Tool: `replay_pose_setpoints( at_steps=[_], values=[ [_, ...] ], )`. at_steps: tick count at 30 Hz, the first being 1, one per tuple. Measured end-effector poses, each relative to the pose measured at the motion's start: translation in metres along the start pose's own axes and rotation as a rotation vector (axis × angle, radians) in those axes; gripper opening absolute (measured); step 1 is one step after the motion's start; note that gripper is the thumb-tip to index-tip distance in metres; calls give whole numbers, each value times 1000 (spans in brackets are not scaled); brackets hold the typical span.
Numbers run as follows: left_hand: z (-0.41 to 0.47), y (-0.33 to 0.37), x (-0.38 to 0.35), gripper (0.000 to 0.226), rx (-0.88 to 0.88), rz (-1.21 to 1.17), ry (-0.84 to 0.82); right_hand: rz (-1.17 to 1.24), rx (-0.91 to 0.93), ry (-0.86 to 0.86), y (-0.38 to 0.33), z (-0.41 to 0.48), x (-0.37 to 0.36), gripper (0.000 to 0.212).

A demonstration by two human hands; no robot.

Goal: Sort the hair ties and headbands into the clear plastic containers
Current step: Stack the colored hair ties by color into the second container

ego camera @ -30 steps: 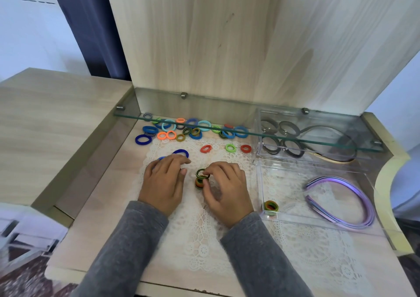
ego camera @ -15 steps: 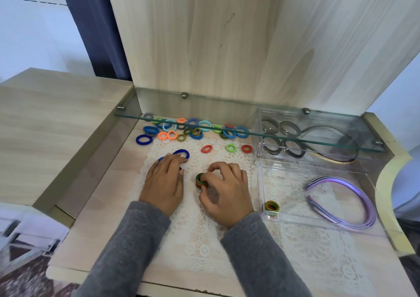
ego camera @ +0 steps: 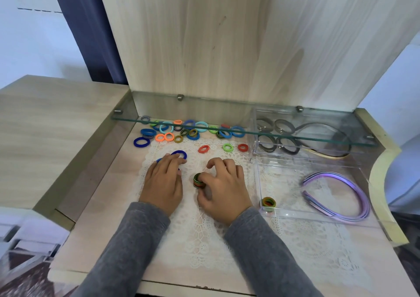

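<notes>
We are now clamping our right hand (ego camera: 225, 192) on the small multicoloured hair-tie stack (ego camera: 197, 181); our left hand (ego camera: 163, 183) is still lying flat.

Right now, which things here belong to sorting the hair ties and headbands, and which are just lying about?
Job: loose hair ties, striped stack pinched by right hand, blue tie under left hand, purple headbands, near container, far container.
Lying about: lace mat, glass shelf, curtain.

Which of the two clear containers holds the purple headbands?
The nearer container: the purple headbands lie in it, apart from a striped tie bundle. The farther container, under the glass shelf, holds grey ties.
</notes>
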State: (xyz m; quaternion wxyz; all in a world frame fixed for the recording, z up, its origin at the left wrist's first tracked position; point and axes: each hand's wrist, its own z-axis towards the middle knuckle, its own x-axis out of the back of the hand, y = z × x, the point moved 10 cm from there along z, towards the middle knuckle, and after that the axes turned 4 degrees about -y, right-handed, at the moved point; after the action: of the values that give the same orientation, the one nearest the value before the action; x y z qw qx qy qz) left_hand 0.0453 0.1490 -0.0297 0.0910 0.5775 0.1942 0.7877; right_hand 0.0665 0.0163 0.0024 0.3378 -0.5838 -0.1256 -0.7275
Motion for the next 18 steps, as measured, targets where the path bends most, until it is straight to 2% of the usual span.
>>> replay_pose_setpoints(
  at_steps=[6,10,14,18],
  values=[
    [0,1,-1,43,-5,30,-1,-133,59,-104,-8,5,4,15],
    [-2,10,7,43,-30,83,33,-136,101,-164,-13,7,8,13],
    [-10,39,24,43,-209,189,133,-158,109,-207,-15,6,8,17],
    [-14,48,15,48,-295,265,75,-181,127,-154,-19,5,11,14]
  ],
)
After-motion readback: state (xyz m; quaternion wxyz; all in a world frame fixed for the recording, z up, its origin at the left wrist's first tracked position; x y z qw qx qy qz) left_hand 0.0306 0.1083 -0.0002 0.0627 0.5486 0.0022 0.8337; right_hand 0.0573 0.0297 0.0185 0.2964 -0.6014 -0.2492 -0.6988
